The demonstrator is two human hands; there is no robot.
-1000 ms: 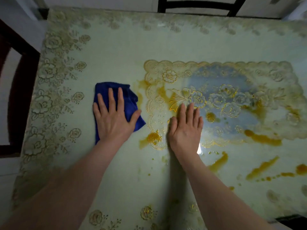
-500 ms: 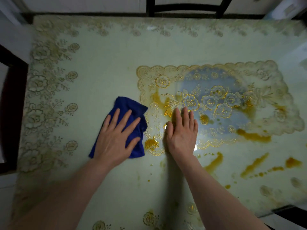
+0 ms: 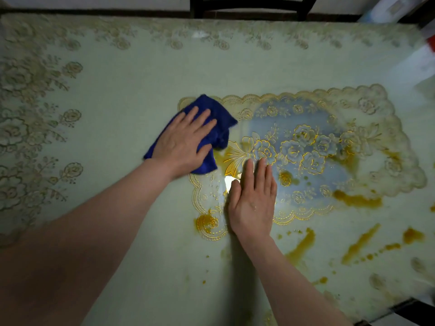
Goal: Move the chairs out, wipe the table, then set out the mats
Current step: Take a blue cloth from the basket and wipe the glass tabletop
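Bench [image 3: 131, 95] wiping is the step in hand here, and it's only partway done by the look of it. The left hand [image 3: 182, 140] lies flat with fingers spread on top of a blue cloth [image 3: 217, 134], pressing it down right at the upper left corner of a clear lace-edged mat [image 3: 306, 147] that sits on the right half of the bench. Palm-flat like that makes sense: more cloth touching the surface, more pressure on the sticky stuff.

The right hand [image 3: 253, 198] is flat too, fingers straight and close together, resting on the near left part of the mat. My guess is it's pinning the mat so it doesn't slide while the cloth pushes against its edge.

The mess is orange-brown spill streaks [image 3: 357, 200], some on the mat, plus more smears [image 3: 301, 247] and drips on the bare bench nearer the person, well to the right of the cloth. So the dirty bit is mostly not reached yet.

In the way: the mat itself, since liquid could be under it (can't tell). A dark chair [image 3: 249, 5] stands at the far side, and another dark frame shows at the near right corner.
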